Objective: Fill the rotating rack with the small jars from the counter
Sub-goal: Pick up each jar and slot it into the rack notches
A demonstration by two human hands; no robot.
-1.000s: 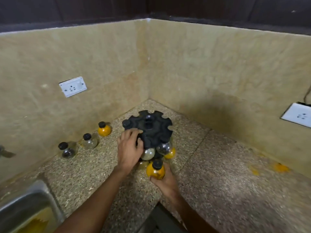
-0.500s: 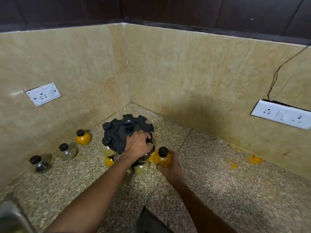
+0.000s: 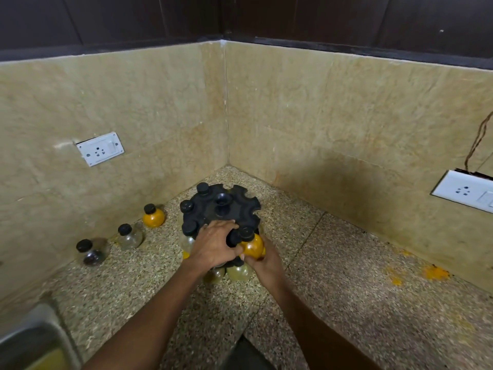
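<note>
Only the head view here. You're standing at the corner of the speckled counter (image 3: 346, 289) with the black rotating rack (image 3: 221, 209) sitting right in that corner. Your left hand (image 3: 213, 247) is lying over the near edge of the rack top, fingers curled down onto it; whether it's properly gripping or just resting there is hard to tell, since your knuckles are covering the rim. Your right hand (image 3: 266, 263) is wrapping around a small orange jar (image 3: 252, 247) with a black cap, holding it right against the rack's near right edge. Whether its neck is sitting in a slot can't be made out, because both hands are blocking that spot.

Three black caps are poking up from slots on the left side of the rack, but the jars under them are mostly hidden. Two pale jars are peeking out below your hands on a lower tier, only partly showing.

Three jars are waiting by the left wall: an orange one (image 3: 153, 216), a clear one (image 3: 129, 236) and a dark-filled one (image 3: 90, 252), well apart from the rack.

A metal sink (image 3: 29, 340) is getting cut off at the bottom left. Wall sockets are showing on the left (image 3: 100, 148) and right (image 3: 464, 192), the right one clipped by the edge. Orange powder smudges (image 3: 434, 272) are dotting the counter on the right.
</note>
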